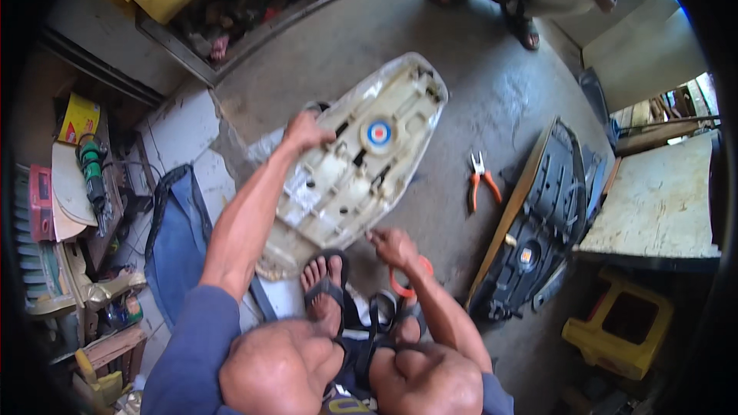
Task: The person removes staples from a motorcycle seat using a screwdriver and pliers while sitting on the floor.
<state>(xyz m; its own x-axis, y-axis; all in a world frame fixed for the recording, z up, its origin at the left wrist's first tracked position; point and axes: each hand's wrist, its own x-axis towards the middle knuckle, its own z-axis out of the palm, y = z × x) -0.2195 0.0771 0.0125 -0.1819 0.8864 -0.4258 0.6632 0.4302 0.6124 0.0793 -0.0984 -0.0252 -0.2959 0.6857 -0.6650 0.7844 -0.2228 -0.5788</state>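
A cream plastic seat base with a round blue, white and red sticker lies angled before me, its underside up. My left hand grips its upper left edge. My right hand is closed at its lower right edge; I cannot make out what the fingertips hold. An orange ring shows beside my right wrist. Orange-handled pliers lie on the floor to the right. A dark seat base with a wooden-coloured edge lies beyond them. My sandalled feet are just below the cream base.
At left, blue-grey fabric lies by a cluttered shelf with a green power tool. A yellow frame and pale board stand at right. Another person's sandalled foot is at top right, near a metal-framed cabinet.
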